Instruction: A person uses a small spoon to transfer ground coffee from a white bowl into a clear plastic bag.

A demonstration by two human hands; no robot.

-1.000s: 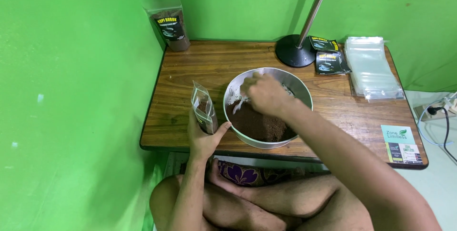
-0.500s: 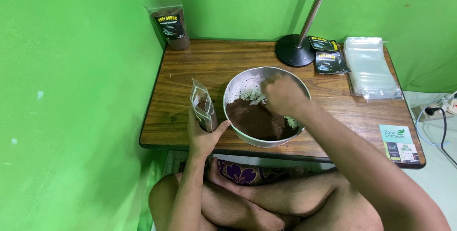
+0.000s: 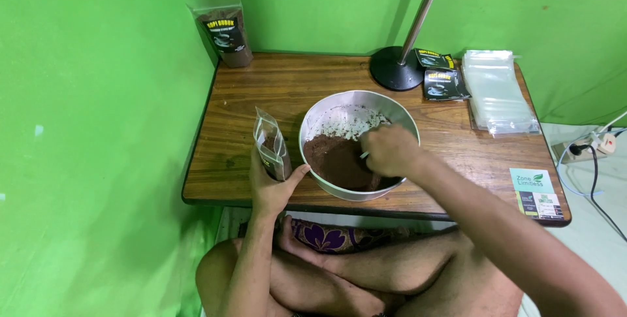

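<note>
Pouch: a small clear plastic pouch (image 3: 271, 146) stood upright at the table's near edge, towards its left corner, just left of the bowl. Its long axis ran up and down, open mouth pointing up and leaning a little to the far left. It looked glossy and creased, with a dark label low on its front and some brown powder inside.
Left hand: the left hand (image 3: 273, 183) gripped the pouch from below and behind, thumb stretched out towards the bowl's rim, fingers wrapped round the lower part.
Bowl: a round metal bowl (image 3: 326, 116) sat at the middle of the near edge, slightly overhanging it. Brown powder (image 3: 333, 160) filled the near half; the far inner wall was dusted with pale specks.
Right hand: the right hand (image 3: 390, 150) was down in the bowl over the powder, fingers curled together round a small pale tool (image 3: 363, 156), of which only a tip showed; its kind could not be told.
Table: a brown wooden table (image 3: 261, 88) against green walls.
Far left corner: a filled, labelled pouch of dark powder (image 3: 225, 33) stood upright.
Far edge: a black round stand base (image 3: 395, 69) with a metal pole, and two dark sachets (image 3: 441, 75) just right of it.
Far right corner: a stack of clear empty bags (image 3: 499, 88) lay flat.
Near right corner: a printed card (image 3: 537, 193).
</note>
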